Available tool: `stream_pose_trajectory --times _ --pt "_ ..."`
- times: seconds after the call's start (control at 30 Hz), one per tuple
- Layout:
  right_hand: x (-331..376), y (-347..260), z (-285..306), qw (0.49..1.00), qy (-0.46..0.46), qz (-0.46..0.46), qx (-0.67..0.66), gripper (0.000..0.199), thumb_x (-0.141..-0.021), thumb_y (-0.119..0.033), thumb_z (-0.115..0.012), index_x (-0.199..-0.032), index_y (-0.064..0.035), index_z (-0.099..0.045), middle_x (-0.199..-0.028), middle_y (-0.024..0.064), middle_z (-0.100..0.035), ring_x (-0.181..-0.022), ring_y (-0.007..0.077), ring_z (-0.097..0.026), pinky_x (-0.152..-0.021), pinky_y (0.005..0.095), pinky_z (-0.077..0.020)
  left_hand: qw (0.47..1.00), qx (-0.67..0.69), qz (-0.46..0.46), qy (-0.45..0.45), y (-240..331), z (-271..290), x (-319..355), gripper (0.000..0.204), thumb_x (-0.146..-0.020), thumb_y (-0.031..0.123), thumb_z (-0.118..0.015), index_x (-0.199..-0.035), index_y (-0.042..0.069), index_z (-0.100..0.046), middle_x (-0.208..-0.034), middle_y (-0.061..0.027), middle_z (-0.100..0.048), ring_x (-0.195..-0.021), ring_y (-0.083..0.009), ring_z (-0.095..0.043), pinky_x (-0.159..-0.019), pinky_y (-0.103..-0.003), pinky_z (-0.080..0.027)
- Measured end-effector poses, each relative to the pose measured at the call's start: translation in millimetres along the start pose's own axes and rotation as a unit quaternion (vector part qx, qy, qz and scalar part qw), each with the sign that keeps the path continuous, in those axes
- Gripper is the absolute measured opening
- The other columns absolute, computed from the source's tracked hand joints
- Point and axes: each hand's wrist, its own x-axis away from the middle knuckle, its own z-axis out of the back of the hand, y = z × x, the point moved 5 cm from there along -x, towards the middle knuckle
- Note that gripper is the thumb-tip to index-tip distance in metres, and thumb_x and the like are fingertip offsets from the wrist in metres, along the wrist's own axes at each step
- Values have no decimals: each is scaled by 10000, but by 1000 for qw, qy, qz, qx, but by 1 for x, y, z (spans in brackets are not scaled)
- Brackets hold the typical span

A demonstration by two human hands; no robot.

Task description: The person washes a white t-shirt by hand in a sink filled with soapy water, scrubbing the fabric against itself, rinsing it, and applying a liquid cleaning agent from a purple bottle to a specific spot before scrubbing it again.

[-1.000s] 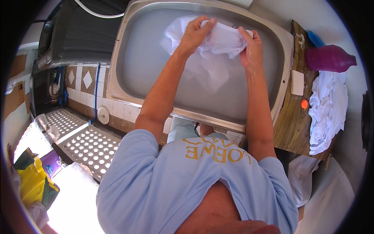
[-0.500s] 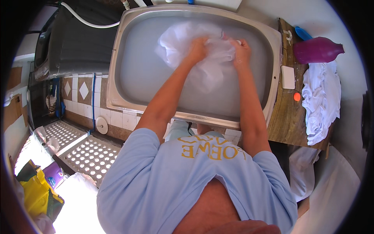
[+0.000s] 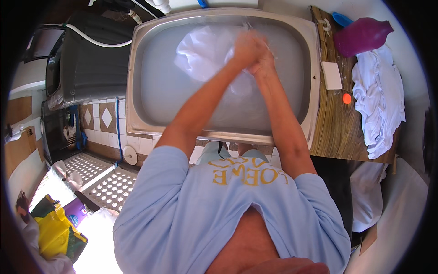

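A white cloth (image 3: 200,55) lies partly sunk in the cloudy water of a metal sink (image 3: 132,86). Over its right part my two hands are pressed together, closed on a bunched piece of it. My left hand (image 3: 247,47) is on top and smeared by motion. Beneath it and to its right is my right hand (image 3: 263,64), palm side turned up, with cloth between the two. Single fingers are hard to make out. Both forearms reach over the sink's near rim.
Right of the sink stands a wooden table (image 3: 335,132) with a white bar (image 3: 331,75), an orange cap (image 3: 346,98), a purple bottle-shaped container (image 3: 362,36), a blue item (image 3: 341,19) and a heap of white laundry (image 3: 378,100). A dark covered appliance (image 3: 98,55) is at left.
My hands were apart on the cloth and have come together, the right moving left and the left moving right and away from me. The view has shifted slightly.
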Motion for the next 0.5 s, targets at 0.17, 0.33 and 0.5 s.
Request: stream_pose_trajectory --times 0.17,0.33,0.5 --pt "11 -1 -17 999 -3 -33 21 415 -940 -447 -466 -1189 -116 -497 -1100 64 -583 -1021 200 -560 -820 361 -498 998 38 47 9 -18 7 -16 148 -769 137 -607 -715 6 -649 -723 -124 -665 -659 -257 -638 -635 -340 -490" --pt "6 -3 1 998 -19 -48 25 401 -930 -493 -452 -1072 -128 -536 -1016 51 -591 -928 176 -575 -738 318 -491 995 65 76 -11 -23 -8 -2 164 -784 135 -600 -701 3 -652 -689 -131 -665 -669 -234 -646 -639 -334 -490" --pt "28 11 -34 997 53 -44 36 374 -935 -475 -449 -980 -118 -554 -960 47 -598 -882 180 -581 -708 316 -493 985 109 -35 130 -19 10 0 209 -804 137 -639 -658 -12 -630 -531 -64 -596 -487 -67 -518 -470 -259 -431"
